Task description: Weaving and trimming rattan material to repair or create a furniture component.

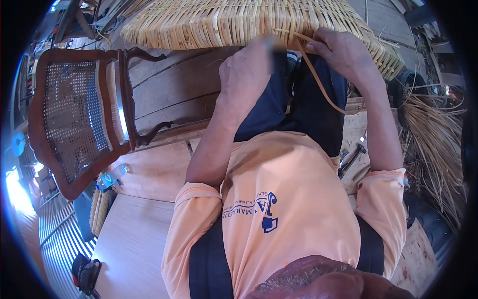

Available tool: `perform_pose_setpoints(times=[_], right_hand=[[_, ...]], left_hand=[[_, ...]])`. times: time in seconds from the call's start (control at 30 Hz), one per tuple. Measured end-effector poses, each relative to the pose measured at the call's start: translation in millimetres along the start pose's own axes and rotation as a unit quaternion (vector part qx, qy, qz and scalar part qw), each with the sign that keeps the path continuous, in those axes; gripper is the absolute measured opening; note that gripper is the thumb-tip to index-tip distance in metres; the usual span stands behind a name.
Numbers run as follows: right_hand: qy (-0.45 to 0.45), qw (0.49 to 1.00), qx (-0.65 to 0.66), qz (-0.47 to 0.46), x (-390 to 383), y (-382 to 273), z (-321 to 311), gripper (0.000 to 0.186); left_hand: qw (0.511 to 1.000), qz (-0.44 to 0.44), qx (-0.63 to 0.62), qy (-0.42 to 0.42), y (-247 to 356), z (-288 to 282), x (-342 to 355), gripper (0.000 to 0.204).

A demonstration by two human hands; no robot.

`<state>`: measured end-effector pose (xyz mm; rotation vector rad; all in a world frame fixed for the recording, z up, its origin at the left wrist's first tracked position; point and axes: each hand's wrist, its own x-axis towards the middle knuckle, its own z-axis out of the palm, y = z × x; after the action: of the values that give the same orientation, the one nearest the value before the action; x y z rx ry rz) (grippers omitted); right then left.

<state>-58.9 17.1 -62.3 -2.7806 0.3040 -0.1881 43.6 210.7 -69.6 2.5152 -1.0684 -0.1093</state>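
Cane-backed wooden chair, hammer

A dark wooden cane chair lies tipped on the plank floor at left. Pale plywood sheets lie below it. Dry straw heaps at right. Bright daylight glares at the left edge.

Your right hand pinches a rattan strand at the near edge of the woven cane panel across your knees. Your left hand rests fisted just beside it. A cane-backed wooden chair lies at your left.
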Motion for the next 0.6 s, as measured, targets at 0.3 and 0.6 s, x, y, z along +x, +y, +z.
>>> perform_pose_setpoints(times=[0.3, 0.6], right_hand=[[-0.011, 0.999, 0.014, 0.042, -1.9, 1.2, 2.1, 0.029], [-0.019, 1.0, -0.009, 0.02, -2.4, 2.0, -1.9, 0.026]], left_hand=[[1.0, -0.02, -0.015, -0.002, -3.4, 2.1, 0.8, 0.024], [1.0, -0.012, -0.027, -0.002, -7.2, 2.3, 7.5, 0.024]])
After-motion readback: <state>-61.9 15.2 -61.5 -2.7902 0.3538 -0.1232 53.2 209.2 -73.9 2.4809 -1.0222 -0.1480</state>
